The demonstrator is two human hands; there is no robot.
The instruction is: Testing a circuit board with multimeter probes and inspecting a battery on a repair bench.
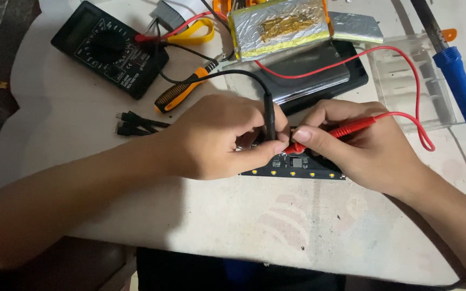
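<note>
While the left hand [219,137] pinches the black probe [269,116] upright, the right hand [351,143] pinches the red probe [346,129], both tips on the circuit board [297,167]. Thin and likely fragile (best held by its edges), the board lies just in front of the dark tablet [314,75], with the multimeter [109,48] well left of it.

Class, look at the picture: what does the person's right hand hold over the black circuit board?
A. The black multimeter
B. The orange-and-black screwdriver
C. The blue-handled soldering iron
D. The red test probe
D: the right hand pinches the red test probe, its tip down at the black circuit board, while the left hand holds the black test probe.
</note>
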